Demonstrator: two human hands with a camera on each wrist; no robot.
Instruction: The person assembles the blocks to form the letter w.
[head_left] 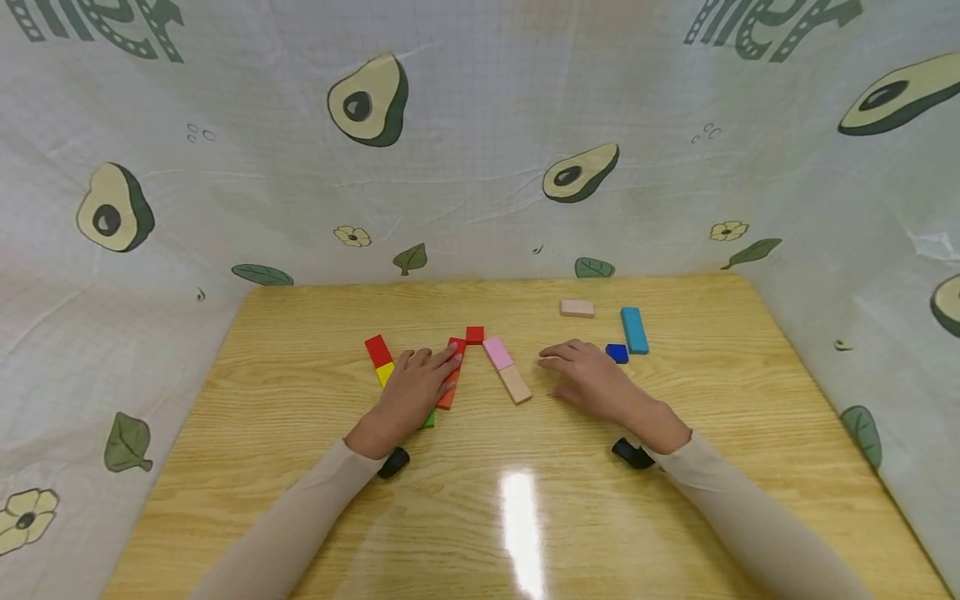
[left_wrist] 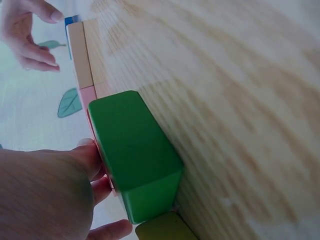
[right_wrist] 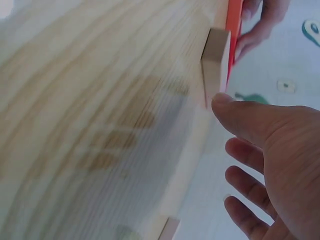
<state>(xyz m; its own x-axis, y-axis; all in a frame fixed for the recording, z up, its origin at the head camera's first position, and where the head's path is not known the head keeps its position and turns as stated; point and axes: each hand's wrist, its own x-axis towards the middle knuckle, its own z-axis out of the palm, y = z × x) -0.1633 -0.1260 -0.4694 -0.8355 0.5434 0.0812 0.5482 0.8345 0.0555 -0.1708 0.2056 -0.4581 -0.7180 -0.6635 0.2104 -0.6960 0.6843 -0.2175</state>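
Observation:
In the head view my left hand [head_left: 411, 390] lies over a slanted row of blocks, its fingers touching the long red blocks [head_left: 446, 395]. It partly covers a yellow block [head_left: 385, 372] below a red block [head_left: 378, 351], and a green block [head_left: 429, 420]. The left wrist view shows the green block [left_wrist: 135, 145] large, with the fingers [left_wrist: 102, 190] beside it. To the right, a pink block [head_left: 498, 353] and a tan block [head_left: 515, 384] lie end to end. My right hand [head_left: 588, 379] is over the table, fingers loosely bent and holding nothing, between the tan block and a dark blue block [head_left: 617, 353].
A small red block [head_left: 475, 335] lies above the pink one. Farther back right are a pale block [head_left: 577, 308] and a light blue block [head_left: 634, 331]. The wooden table [head_left: 300, 333] meets a printed cloth [head_left: 480, 208] at its back and sides.

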